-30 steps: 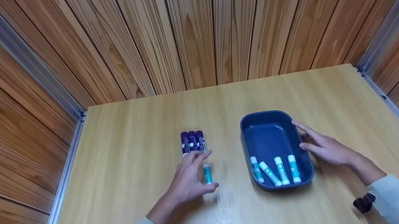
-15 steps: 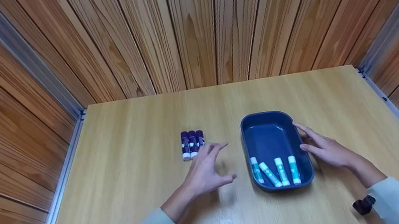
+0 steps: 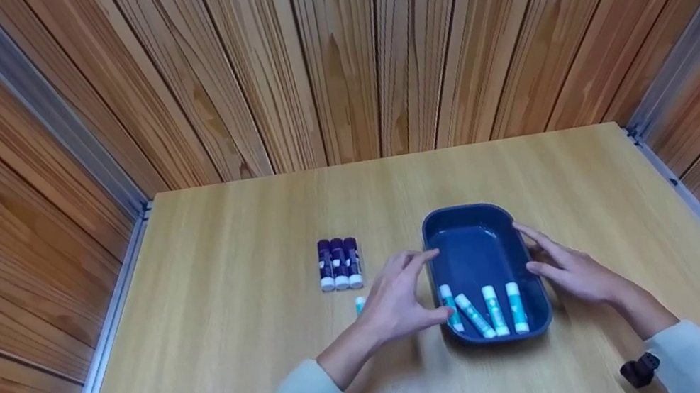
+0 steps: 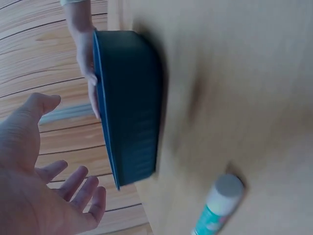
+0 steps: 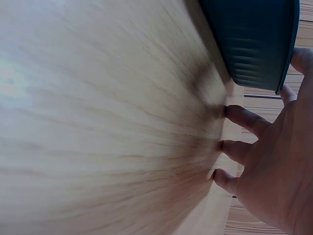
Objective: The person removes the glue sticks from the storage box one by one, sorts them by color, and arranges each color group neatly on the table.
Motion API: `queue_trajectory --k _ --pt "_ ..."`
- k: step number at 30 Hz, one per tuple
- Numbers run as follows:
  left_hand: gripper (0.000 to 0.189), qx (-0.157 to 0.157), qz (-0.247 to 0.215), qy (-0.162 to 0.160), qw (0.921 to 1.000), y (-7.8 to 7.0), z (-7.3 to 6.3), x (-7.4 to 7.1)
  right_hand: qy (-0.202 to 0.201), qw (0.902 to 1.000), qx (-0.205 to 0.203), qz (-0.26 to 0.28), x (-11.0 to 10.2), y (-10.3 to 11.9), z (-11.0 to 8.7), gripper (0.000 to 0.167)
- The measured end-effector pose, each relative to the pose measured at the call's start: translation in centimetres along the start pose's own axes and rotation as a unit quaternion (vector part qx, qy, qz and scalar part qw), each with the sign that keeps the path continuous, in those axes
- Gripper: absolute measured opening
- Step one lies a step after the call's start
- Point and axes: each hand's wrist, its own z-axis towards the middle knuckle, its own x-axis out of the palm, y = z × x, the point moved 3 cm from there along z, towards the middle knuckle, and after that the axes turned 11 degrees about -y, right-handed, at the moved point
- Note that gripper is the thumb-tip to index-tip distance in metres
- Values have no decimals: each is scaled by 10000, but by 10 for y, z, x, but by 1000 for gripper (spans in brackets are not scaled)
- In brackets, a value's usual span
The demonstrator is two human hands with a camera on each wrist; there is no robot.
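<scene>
My left hand (image 3: 400,299) hovers at the left rim of a dark blue tray (image 3: 475,253), thumb and fingers spread, with nothing between them. In the left wrist view its palm (image 4: 34,196) shows bare beside the tray wall (image 4: 129,107). My right hand (image 3: 575,268) touches the tray's right rim with thumb and forefinger; in the right wrist view its other fingers (image 5: 244,117) reach down to the tabletop. Several teal glue sticks (image 3: 494,311) with white ends lie in the tray's near end. Another teal glue stick (image 4: 215,208) lies on the table, partly hidden behind my left wrist.
Three dark purple glue sticks (image 3: 339,263) with white ends lie side by side on the wooden table (image 3: 226,269), left of the tray. Wood-plank walls (image 3: 338,47) enclose the table at the back and sides.
My left hand has moved right, from over the loose teal glue stick to the tray's left rim, uncovering the purple glue sticks. My right hand stays at the tray.
</scene>
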Motion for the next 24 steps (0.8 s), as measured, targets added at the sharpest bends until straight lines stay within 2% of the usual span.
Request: queue_trajectory --k 4,14,18,24 --pt "89 -98 -221 206 9995 -7 2 9 25 10000 28 8 2 -1 -2 75" --pt "84 223 -414 306 9984 -34 11 22 -46 9999 49 -87 3 -1 -2 75" --pt "84 316 -345 359 9983 -40 13 28 6 9999 17 -108 3 -2 -1 75" --pt "86 149 -136 558 9982 -43 26 39 56 10000 25 -42 2 -2 0 77"
